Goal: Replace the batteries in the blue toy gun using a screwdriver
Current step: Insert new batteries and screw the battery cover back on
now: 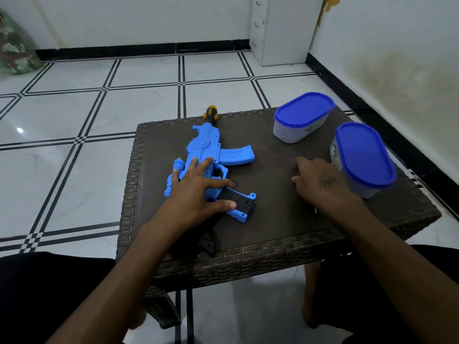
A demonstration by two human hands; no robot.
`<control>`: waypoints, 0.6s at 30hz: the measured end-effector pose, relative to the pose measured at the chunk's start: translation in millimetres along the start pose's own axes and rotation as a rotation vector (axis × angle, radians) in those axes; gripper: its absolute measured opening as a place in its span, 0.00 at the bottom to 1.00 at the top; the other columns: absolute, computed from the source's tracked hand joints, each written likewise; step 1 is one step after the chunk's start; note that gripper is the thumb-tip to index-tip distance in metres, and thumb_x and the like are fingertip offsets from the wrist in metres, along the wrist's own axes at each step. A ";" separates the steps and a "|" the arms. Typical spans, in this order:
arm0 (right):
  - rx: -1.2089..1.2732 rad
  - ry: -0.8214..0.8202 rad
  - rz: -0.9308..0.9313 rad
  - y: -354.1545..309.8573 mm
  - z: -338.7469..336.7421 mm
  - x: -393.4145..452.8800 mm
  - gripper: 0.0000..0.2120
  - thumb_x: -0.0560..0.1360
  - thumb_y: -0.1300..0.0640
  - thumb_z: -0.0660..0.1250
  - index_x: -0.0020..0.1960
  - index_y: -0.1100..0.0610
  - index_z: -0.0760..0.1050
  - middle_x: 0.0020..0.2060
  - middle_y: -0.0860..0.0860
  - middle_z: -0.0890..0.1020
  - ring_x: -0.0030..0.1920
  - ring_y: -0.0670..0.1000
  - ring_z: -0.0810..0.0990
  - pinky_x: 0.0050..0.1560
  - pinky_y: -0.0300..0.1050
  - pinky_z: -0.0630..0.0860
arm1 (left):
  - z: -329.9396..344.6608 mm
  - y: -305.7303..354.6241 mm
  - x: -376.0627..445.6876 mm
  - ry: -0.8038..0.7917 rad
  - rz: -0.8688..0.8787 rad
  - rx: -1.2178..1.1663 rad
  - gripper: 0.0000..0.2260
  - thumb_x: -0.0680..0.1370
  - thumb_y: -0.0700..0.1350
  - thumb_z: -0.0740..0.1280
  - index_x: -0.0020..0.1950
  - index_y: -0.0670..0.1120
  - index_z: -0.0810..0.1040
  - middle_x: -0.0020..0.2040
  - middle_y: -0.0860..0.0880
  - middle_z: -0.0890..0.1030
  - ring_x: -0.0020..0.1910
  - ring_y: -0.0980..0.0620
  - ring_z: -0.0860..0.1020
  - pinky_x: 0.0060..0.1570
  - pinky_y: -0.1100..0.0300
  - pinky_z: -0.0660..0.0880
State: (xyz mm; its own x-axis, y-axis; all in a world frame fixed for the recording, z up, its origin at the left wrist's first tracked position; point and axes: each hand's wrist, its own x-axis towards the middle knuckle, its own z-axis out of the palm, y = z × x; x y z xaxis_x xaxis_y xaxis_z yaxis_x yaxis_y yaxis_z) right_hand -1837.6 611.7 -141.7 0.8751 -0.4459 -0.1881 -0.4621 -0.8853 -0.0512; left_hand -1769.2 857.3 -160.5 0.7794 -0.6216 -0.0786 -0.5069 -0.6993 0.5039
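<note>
The blue toy gun lies flat on the dark wicker table, its yellow and black muzzle pointing away from me over the far edge. My left hand rests on the gun's middle with spread, straight fingers, above the black panel in its grip. My right hand lies on the table top to the right of the gun, fingers loosely bent, touching nothing else. A black stock piece sticks out under my left forearm. No screwdriver or batteries are visible.
Two clear tubs with blue lids stand on the right part of the table: one at the far edge, one just beside my right hand. Around the table is white tiled floor. A white cabinet stands at the back wall.
</note>
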 end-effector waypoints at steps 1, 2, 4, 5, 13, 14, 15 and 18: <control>0.004 0.019 -0.017 0.0 -0.8 1.5 0.15 0.80 0.53 0.64 0.64 0.56 0.70 0.55 0.56 0.77 0.53 0.54 0.77 0.48 0.47 0.74 | -0.3 0.4 1.3 0.001 0.000 -0.004 0.22 0.68 0.64 0.69 0.62 0.67 0.74 0.80 0.52 0.51 0.78 0.50 0.41 0.73 0.40 0.36; 0.006 0.056 -0.038 -0.4 -0.7 2.8 0.13 0.79 0.54 0.64 0.62 0.56 0.71 0.55 0.56 0.77 0.53 0.54 0.77 0.48 0.47 0.74 | 0.2 1.0 1.8 0.005 0.000 -0.005 0.23 0.68 0.65 0.69 0.62 0.67 0.74 0.79 0.52 0.51 0.78 0.50 0.41 0.73 0.40 0.36; 0.047 0.119 -0.080 -2.4 -0.5 6.0 0.13 0.77 0.58 0.67 0.61 0.55 0.70 0.55 0.56 0.76 0.52 0.53 0.77 0.47 0.46 0.74 | 1.5 3.3 3.4 0.017 0.000 0.006 0.23 0.68 0.65 0.68 0.63 0.68 0.74 0.79 0.52 0.51 0.78 0.49 0.42 0.73 0.40 0.36; 0.082 0.129 -0.097 -4.2 0.0 7.9 0.15 0.77 0.59 0.68 0.62 0.55 0.69 0.55 0.55 0.76 0.51 0.53 0.77 0.46 0.45 0.74 | 2.1 4.6 4.3 0.022 0.001 0.011 0.23 0.68 0.66 0.68 0.63 0.68 0.73 0.79 0.52 0.51 0.78 0.49 0.42 0.73 0.39 0.36; 0.541 0.388 -0.272 -9.0 2.7 7.1 0.22 0.74 0.61 0.70 0.66 0.54 0.72 0.56 0.52 0.76 0.53 0.49 0.77 0.48 0.38 0.75 | 1.2 10.3 5.3 0.035 -0.060 -0.008 0.29 0.62 0.74 0.58 0.61 0.67 0.76 0.79 0.52 0.53 0.78 0.49 0.44 0.74 0.39 0.38; 0.595 0.438 -0.324 -8.8 0.9 4.5 0.20 0.74 0.62 0.70 0.65 0.54 0.74 0.54 0.52 0.76 0.51 0.48 0.77 0.47 0.37 0.76 | 2.9 11.8 6.1 0.051 -0.068 -0.011 0.29 0.62 0.74 0.58 0.60 0.67 0.76 0.79 0.53 0.54 0.78 0.49 0.44 0.74 0.39 0.38; 0.645 0.471 -0.381 -9.5 -0.9 1.3 0.18 0.74 0.61 0.70 0.63 0.55 0.75 0.53 0.51 0.76 0.50 0.47 0.78 0.47 0.37 0.78 | 4.9 12.8 6.3 0.071 -0.072 -0.009 0.29 0.62 0.74 0.59 0.59 0.67 0.77 0.79 0.53 0.55 0.78 0.50 0.45 0.74 0.39 0.39; 0.796 0.497 -0.492 -12.6 -7.7 -10.4 0.17 0.75 0.60 0.71 0.63 0.55 0.75 0.54 0.49 0.78 0.50 0.46 0.80 0.48 0.38 0.82 | 9.3 12.8 6.9 0.122 -0.076 -0.014 0.28 0.61 0.73 0.60 0.57 0.66 0.78 0.78 0.54 0.56 0.78 0.51 0.46 0.74 0.40 0.40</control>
State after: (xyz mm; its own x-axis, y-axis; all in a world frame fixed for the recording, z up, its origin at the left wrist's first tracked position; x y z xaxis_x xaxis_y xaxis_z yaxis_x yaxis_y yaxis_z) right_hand -1839.8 626.5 -131.5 0.8688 -0.2250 0.4410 0.1557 -0.7214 -0.6748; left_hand -1773.8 840.8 -162.6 0.8550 -0.5185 -0.0120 -0.4400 -0.7374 0.5125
